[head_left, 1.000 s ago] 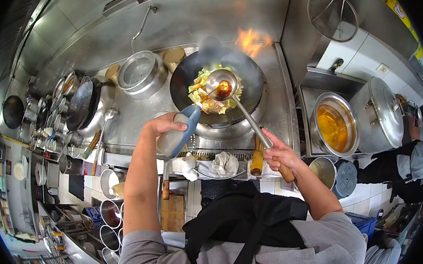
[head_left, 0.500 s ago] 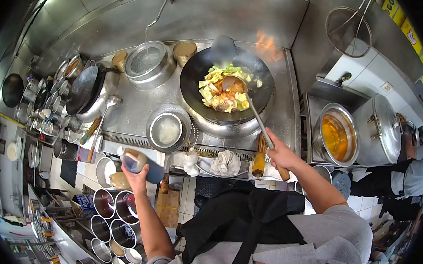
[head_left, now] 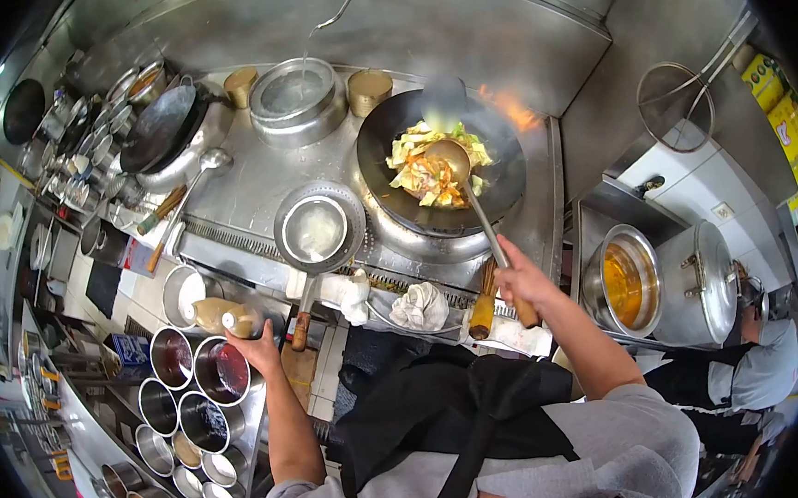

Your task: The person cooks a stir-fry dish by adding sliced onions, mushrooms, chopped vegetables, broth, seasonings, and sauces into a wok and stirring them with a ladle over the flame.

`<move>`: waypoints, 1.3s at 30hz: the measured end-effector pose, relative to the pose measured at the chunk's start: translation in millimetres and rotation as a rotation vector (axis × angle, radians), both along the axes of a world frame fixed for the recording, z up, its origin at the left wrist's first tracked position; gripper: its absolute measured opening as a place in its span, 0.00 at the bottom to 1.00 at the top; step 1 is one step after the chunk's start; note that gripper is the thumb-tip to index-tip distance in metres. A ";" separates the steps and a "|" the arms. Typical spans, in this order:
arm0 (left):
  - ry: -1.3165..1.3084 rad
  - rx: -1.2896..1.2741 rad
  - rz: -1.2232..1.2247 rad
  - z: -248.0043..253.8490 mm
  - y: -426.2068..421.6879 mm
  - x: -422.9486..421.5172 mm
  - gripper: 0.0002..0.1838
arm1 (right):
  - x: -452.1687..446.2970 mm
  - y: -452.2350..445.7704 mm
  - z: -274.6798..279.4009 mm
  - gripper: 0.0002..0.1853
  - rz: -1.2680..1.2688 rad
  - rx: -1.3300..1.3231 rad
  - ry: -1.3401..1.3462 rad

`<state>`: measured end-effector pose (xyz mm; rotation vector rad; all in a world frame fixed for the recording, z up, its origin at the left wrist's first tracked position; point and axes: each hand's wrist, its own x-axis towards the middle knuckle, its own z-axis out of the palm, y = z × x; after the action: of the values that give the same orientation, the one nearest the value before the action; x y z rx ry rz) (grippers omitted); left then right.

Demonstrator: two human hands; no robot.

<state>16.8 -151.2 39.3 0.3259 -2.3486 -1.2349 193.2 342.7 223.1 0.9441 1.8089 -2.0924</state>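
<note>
Right hand (head_left: 523,282), closed round the ladle (head_left: 449,162), centre, should sweep beneath the food (head_left: 414,146); left hand (head_left: 258,349), lower left, grips a bottle (head_left: 249,323).

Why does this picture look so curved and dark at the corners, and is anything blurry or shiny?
Head view: wide-lens distortion bows the steel counter, with black corners; glare streaks the counter; haze softens the wok's far rim; the bottle in the left hand looks smeared.
</note>
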 end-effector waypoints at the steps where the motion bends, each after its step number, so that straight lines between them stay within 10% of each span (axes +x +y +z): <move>1: -0.012 -0.108 0.025 5.9 3.5 6.1 0.51 | -1.7 8.2 -1.4 0.45 0.014 0.000 -0.013; 4: 0.074 0.324 0.078 15.4 19.7 30.8 0.43 | -21.8 30.2 -11.9 0.44 -0.010 -0.226 0.065; 7: -0.175 0.434 0.016 10.6 33.5 60.6 0.25 | -26.1 42.1 -61.6 0.43 0.189 0.874 0.002; 10: -0.379 0.499 -0.241 21.7 67.7 35.5 0.17 | 2.8 46.1 -79.3 0.45 0.137 1.167 0.160; 20: -0.794 0.668 -0.132 -33.9 151.8 -133.2 0.11 | 105.7 4.1 -80.9 0.47 0.121 1.147 -0.147; 24: -0.746 0.550 -0.025 -20.3 146.0 -150.6 0.08 | 110.7 -9.3 -77.6 0.46 0.087 0.973 -0.097; 29: -0.426 -0.488 -0.296 36.8 142.9 -158.5 0.14 | 116.9 -17.7 -83.6 0.45 0.067 0.945 -0.069; 39: 0.063 -0.437 -0.340 115.4 106.8 -158.2 0.09 | 111.2 -4.2 -116.3 0.47 0.112 1.109 -0.076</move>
<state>-141.4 -44.4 154.6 -0.2610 -2.6037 -0.8111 304.4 338.5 106.7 1.0248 2.8871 -0.8330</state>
